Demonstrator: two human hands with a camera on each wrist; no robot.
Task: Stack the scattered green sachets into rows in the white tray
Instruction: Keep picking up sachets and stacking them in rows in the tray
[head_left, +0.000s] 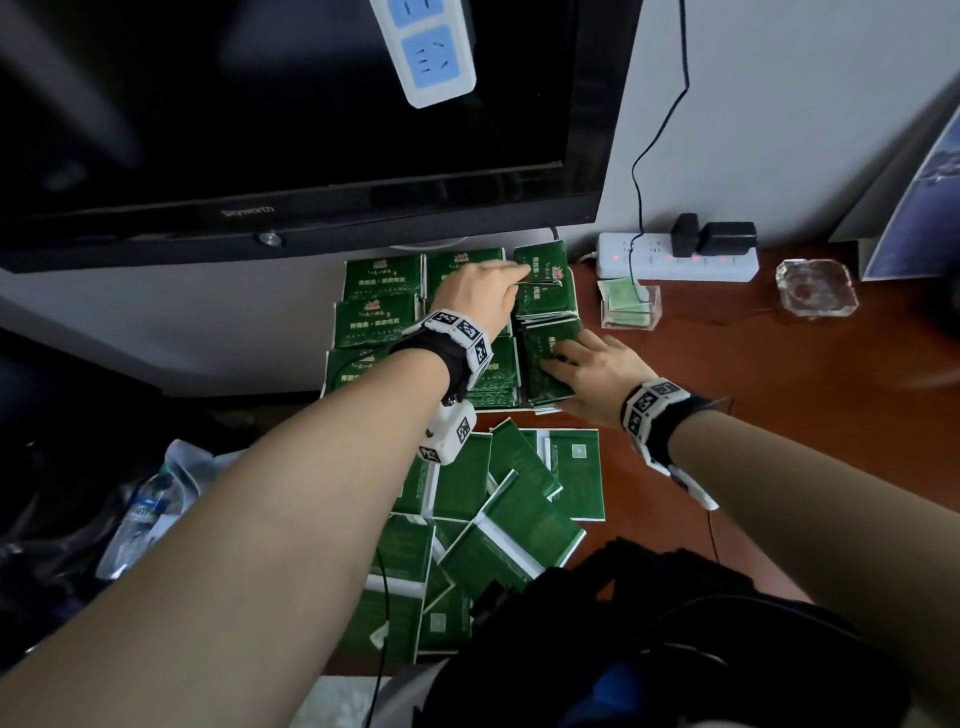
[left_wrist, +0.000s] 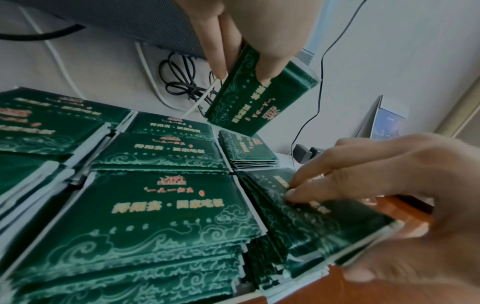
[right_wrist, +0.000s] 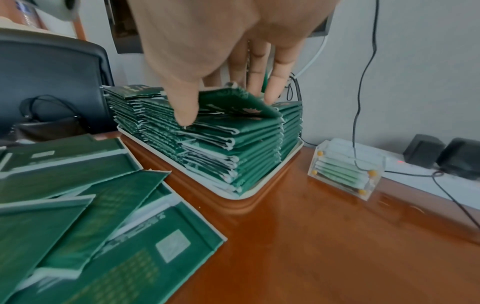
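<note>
Stacks of green sachets (head_left: 379, 312) fill the white tray (right_wrist: 259, 191) in rows. My left hand (head_left: 522, 275) pinches one green sachet (left_wrist: 262, 92) and holds it tilted just above the far right stack (left_wrist: 246, 148). My right hand (head_left: 558, 364) lies on the near right stack (right_wrist: 233, 144), fingers (right_wrist: 275, 82) on top and thumb (right_wrist: 185, 107) at the near edge. It grips the top few sachets there, and they are lifted slightly. Loose sachets (head_left: 498, 519) lie scattered, mostly face down, on the wooden table (right_wrist: 311, 246) in front of the tray.
A black monitor (head_left: 311, 130) stands right behind the tray, with cables (left_wrist: 182, 82) behind it. To the right are a clear box (head_left: 631, 306), a white power strip (head_left: 675, 260) and a glass ashtray (head_left: 815, 288). A black bag (head_left: 649, 649) sits near me.
</note>
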